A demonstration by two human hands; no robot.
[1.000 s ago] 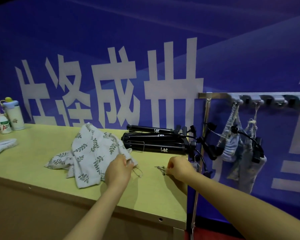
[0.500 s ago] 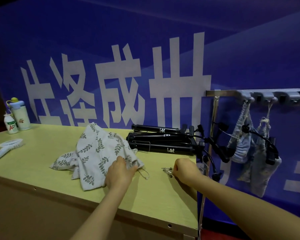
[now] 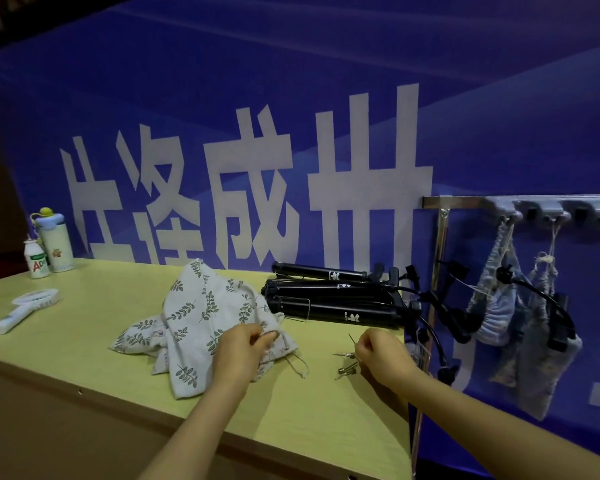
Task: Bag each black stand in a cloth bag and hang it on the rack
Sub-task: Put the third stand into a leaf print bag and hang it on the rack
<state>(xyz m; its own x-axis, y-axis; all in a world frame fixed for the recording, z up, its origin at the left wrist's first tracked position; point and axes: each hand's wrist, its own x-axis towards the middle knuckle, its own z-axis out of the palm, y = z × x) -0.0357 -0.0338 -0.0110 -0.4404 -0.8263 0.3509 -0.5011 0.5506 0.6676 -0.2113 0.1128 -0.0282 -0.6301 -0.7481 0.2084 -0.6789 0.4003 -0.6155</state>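
1. The left hand curls its fingers on the near edge of the leaf-print cloth bag and pinches the fabric near the drawstring. The bag lies crumpled on the tabletop.
2. The 3 black stands lie stacked on their sides, behind and to the right of that hand. They are just beside the bag's right edge and clear of both hands.
3. The right hand is curled and pinches a thin pin that sticks up from it. Loose pins lie on the tabletop just to its left.
4. On the rack at the right, 2 filled bags hang from hooks, well apart from the hands.
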